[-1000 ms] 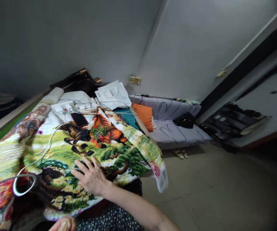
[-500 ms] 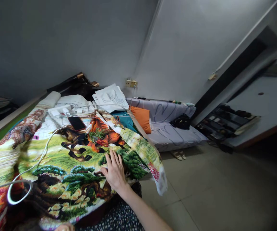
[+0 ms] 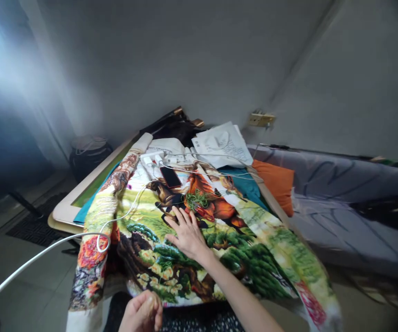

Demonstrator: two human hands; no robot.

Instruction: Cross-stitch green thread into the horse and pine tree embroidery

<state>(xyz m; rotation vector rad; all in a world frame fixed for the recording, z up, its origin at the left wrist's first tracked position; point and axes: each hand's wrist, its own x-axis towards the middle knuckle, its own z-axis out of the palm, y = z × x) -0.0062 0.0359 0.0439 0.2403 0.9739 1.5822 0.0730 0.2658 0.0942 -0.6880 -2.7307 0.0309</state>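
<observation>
A large embroidered picture cloth (image 3: 140, 203) with horses, trees and flowers lies over a table, its long sides rolled or folded. My right hand (image 3: 187, 236) rests flat on the middle of the cloth, fingers spread. Just beyond its fingertips is a tangle of green thread (image 3: 196, 200). At the cloth's near edge my left hand (image 3: 142, 311) is closed with the fingers curled in; whether anything small is pinched there is hidden. Farther back on the cloth lies a dark phone (image 3: 170, 176), beside a white power strip (image 3: 151, 157) with plugs.
A white cable (image 3: 36, 258) loops in from the left across the cloth. White papers (image 3: 223, 145) lie at the table's back. An orange cushion (image 3: 275, 184) and a covered sofa (image 3: 326, 184) stand to the right. At the left wall is a dark bag (image 3: 90, 157).
The view has swung left, bringing the table's left side into sight. On the cloth my right hand has shifted left, nearer the phone. My left hand shows more fully at the near edge.
</observation>
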